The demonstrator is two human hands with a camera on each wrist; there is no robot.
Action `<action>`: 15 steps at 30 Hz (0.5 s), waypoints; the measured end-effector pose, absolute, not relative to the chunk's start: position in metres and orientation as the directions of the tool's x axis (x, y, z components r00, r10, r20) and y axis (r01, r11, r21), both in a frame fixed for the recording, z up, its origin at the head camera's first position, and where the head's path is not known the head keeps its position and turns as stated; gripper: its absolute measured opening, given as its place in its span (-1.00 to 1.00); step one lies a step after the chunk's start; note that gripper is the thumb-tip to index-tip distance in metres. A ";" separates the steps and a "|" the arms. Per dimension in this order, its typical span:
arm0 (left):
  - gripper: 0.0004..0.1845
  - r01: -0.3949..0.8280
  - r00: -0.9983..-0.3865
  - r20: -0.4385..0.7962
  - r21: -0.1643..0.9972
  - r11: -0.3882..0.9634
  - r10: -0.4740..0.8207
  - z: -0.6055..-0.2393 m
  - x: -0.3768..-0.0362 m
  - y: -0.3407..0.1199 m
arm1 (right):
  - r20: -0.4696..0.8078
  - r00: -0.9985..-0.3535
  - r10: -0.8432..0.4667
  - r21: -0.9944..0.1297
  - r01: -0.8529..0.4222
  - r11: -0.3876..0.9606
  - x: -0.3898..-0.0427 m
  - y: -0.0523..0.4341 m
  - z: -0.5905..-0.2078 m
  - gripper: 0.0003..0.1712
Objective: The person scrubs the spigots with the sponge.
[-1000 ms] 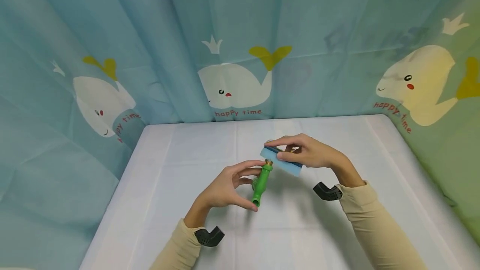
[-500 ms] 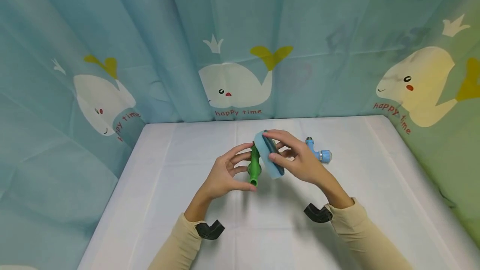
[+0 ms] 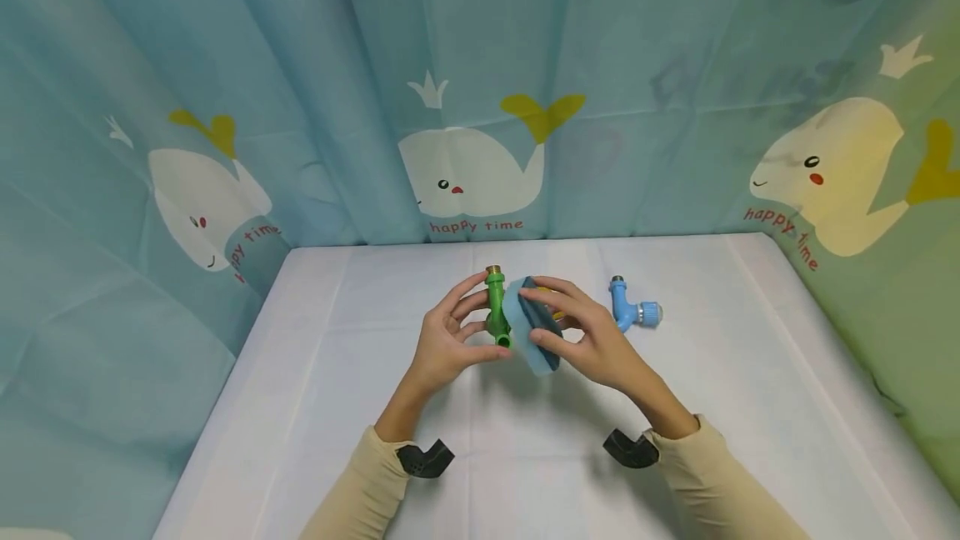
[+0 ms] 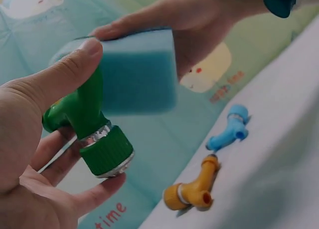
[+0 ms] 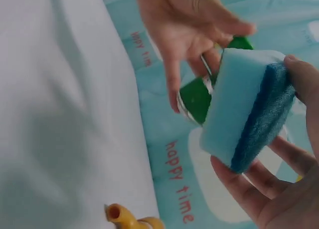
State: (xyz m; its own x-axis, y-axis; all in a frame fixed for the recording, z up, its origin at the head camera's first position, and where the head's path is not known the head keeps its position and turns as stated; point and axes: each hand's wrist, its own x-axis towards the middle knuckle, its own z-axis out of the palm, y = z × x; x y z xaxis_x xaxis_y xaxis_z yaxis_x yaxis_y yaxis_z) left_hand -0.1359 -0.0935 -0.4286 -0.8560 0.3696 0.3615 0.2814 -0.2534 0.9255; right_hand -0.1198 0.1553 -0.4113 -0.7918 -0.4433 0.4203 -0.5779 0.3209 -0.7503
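Both hands hold their parts together above the centre of the white table (image 3: pixel 360 407).

The table is enclosed by a blue whale-print curtain (image 3: pixel 300 107) on all visible sides. The right hand (image 3: pixel 592 340) grips the blue sponge (image 3: pixel 531 332), thumb on one edge and fingers curled round the other; the light foam face is turned toward the left hand, the darker scouring layer toward the right palm. The left hand (image 3: pixel 442 344) holds the green pipe fitting (image 3: pixel 497 311) upright between thumb and fingertips, brass thread uppermost. The sponge face lies against the fitting's side. The blue pipe fitting (image 3: pixel 632 310) lies on the table right of the hands, apart from them. The yellow pipe fitting (image 4: pixel 192 189) lies on the table near the blue one, largely hidden behind the right hand in the head view.
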 end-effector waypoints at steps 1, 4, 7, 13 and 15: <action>0.11 0.292 -0.854 0.368 0.924 -0.248 0.367 -0.429 -0.136 -0.093 | 0.423 -0.789 -0.446 -0.750 -0.581 0.316 -0.120 0.154 -0.411 -0.38; 0.11 0.310 -0.854 0.374 0.924 -0.223 0.361 -0.430 -0.136 -0.092 | 0.418 -0.778 -0.470 -0.733 -0.594 0.331 -0.119 0.151 -0.412 -0.39; 0.12 0.287 -0.862 0.352 0.932 -0.221 0.364 -0.431 -0.136 -0.092 | 0.417 -0.780 -0.466 -0.725 -0.595 0.347 -0.119 0.151 -0.413 -0.38; 0.13 0.095 -0.866 0.239 0.941 -0.325 0.439 -0.433 -0.137 -0.093 | 0.414 -0.797 -0.440 -0.748 -0.573 0.333 -0.122 0.154 -0.411 -0.35; 0.10 0.051 -0.864 0.209 0.942 -0.332 0.459 -0.435 -0.137 -0.093 | 0.412 -0.806 -0.425 -0.758 -0.562 0.332 -0.122 0.157 -0.410 -0.35</action>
State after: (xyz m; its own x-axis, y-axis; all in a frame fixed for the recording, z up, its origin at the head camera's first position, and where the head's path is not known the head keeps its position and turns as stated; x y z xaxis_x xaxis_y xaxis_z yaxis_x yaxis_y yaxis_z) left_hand -0.1367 -0.0930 -0.4348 -0.8635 0.4590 0.2089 0.0514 -0.3320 0.9419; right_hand -0.1225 0.1567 -0.4099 -0.8059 -0.4253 0.4119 -0.5622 0.3316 -0.7576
